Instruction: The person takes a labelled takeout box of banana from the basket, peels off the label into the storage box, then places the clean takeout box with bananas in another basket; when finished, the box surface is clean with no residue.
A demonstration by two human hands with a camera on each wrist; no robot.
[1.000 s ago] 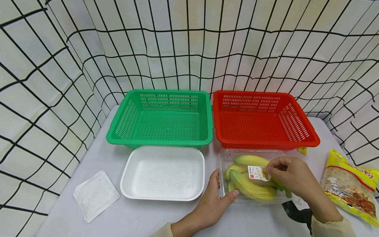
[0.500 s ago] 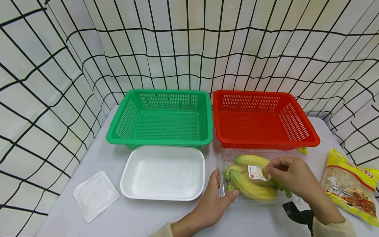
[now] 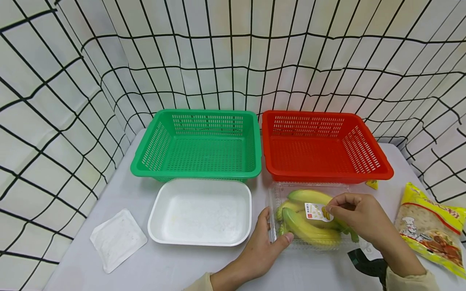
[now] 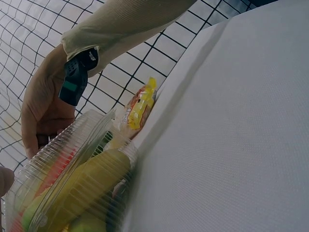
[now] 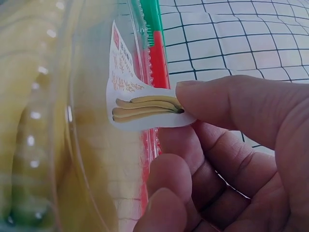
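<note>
A clear plastic clamshell box (image 3: 278,194) of yellow-green bananas (image 3: 309,232) lies on the white table in front of the red basket. My left hand (image 3: 275,226) grips the box's near-left corner, thumb along the front edge. My right hand (image 3: 327,209) pinches the edge of a white sticker label (image 3: 314,211) on the lid. In the right wrist view my thumb (image 5: 231,108) lies on the label (image 5: 130,87), which has lifted partly off the lid (image 5: 72,145). The left wrist view shows the box (image 4: 72,188) and the right hand (image 4: 46,106) behind it.
An empty green basket (image 3: 145,167) and an empty red basket (image 3: 382,173) stand side by side at the back. A white foam tray (image 3: 156,210) sits left of the box, a white pad (image 3: 116,238) further left. A yellow snack bag (image 3: 429,226) lies at the right.
</note>
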